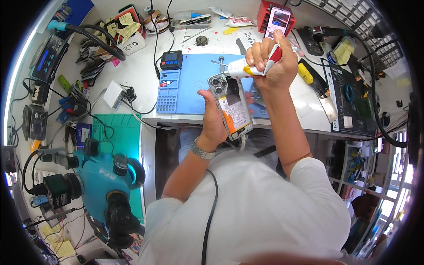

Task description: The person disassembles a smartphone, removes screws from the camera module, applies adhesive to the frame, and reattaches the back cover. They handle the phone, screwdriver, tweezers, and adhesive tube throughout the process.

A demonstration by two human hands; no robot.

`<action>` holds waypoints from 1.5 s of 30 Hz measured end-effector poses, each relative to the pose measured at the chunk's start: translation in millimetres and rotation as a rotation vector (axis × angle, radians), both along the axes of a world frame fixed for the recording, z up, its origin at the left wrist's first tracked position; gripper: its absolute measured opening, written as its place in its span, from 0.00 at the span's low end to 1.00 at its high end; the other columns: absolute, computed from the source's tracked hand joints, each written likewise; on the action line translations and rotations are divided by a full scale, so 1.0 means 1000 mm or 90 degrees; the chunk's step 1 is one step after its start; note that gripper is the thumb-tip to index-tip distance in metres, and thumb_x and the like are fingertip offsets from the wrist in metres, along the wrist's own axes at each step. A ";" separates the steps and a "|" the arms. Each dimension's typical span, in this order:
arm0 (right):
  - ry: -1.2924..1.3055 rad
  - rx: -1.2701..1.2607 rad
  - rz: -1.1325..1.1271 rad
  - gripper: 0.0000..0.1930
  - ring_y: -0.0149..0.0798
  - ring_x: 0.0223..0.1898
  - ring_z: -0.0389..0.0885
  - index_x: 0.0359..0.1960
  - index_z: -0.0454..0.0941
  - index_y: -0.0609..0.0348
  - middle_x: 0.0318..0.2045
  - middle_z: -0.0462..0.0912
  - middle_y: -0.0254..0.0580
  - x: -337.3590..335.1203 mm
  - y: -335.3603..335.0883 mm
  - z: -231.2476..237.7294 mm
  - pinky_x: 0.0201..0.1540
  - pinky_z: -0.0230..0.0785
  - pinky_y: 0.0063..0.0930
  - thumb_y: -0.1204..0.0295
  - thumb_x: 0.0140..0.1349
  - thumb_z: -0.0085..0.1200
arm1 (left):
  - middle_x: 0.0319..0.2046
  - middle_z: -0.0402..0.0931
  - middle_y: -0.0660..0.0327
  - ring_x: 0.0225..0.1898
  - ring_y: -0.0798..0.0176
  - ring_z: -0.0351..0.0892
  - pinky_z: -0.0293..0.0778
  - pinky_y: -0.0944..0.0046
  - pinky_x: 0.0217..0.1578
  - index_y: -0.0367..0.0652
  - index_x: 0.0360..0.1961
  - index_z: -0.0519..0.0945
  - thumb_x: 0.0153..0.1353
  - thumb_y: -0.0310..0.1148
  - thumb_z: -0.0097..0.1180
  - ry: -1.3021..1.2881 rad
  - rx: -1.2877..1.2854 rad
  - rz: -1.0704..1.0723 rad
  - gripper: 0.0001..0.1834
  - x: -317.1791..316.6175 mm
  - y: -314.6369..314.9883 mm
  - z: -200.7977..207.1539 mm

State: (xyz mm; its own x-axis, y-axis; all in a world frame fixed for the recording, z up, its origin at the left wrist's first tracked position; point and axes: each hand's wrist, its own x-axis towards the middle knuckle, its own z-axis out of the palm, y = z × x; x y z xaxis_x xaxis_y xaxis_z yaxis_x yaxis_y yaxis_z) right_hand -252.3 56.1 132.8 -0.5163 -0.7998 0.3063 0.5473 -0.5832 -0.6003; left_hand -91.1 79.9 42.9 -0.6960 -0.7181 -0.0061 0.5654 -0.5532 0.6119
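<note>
My left hand [213, 118] holds an opened smartphone [236, 108] from beneath, its thumb sticking out to the left and fingertips showing at the far side. The phone has its back off, so a pale labelled battery and an orange strip are exposed, with a round-lensed camera cluster at the upper left. Wrapped around a white, red and yellow squeeze tube [243, 69], my right hand [280, 64] tilts it with the narrow end toward the phone's top edge. Whether the tip touches the phone, I cannot tell.
A blue mat [192, 84] lies under the work, with a blue parts tray [168, 95] and small black device [171, 59] at its left. Another phone [278, 21] leans on a red box. A teal microscope [104, 176] stands left, and a yellow-handled tool [305, 74] lies right.
</note>
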 end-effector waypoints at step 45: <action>0.134 0.084 0.024 0.21 0.31 0.11 0.62 0.19 0.62 0.52 0.10 0.59 0.35 -0.008 0.064 -0.021 0.23 0.64 0.31 0.65 0.75 0.42 | 0.59 0.76 0.40 0.60 0.43 0.80 0.79 0.31 0.56 0.40 0.72 0.62 0.61 0.85 0.21 -0.094 -0.020 0.171 0.61 0.009 -0.041 0.027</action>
State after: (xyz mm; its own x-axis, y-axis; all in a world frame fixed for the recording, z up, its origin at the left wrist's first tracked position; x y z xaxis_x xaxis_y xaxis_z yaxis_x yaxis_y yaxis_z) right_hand -260.4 120.0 112.0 -0.4213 -0.8574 0.2956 0.4214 -0.4737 -0.7733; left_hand -82.3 39.2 70.3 -0.4749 -0.8774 -0.0680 0.5917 -0.3756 0.7133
